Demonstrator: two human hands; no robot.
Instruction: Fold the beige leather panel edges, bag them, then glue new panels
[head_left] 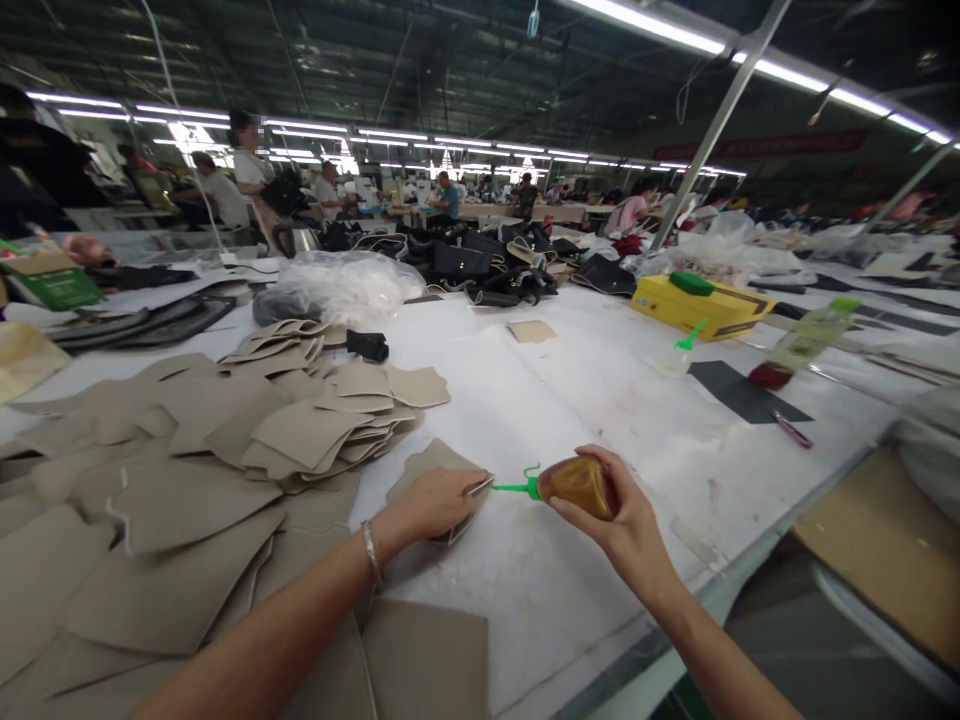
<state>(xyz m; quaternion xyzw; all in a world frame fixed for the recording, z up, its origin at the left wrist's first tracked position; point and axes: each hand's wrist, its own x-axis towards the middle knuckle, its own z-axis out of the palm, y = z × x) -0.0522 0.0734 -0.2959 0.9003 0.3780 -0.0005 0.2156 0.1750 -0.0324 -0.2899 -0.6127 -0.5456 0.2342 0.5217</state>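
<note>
My left hand [442,505] grips a taupe leather piece [427,463], its edge raised toward the right. A silver bracelet circles the left wrist. Tilted nearly on its side, a glue bottle [574,487] with amber liquid and a green nozzle is squeezed in my right hand [622,510]. The nozzle's tip meets or almost meets the edge of the leather piece; which of the two I cannot tell. Heaps of similar taupe pieces [180,580] cover the left side of the table, and a squarish one [427,660] lies near the front.
The white table [570,390] bears a yellow box [697,305], a small bottle with a green nozzle [675,358], a tilted plastic bottle [802,345] and a dark sheet [739,390]. Black bags [472,260] and clear plastic [345,285] pile up behind. People work farther back.
</note>
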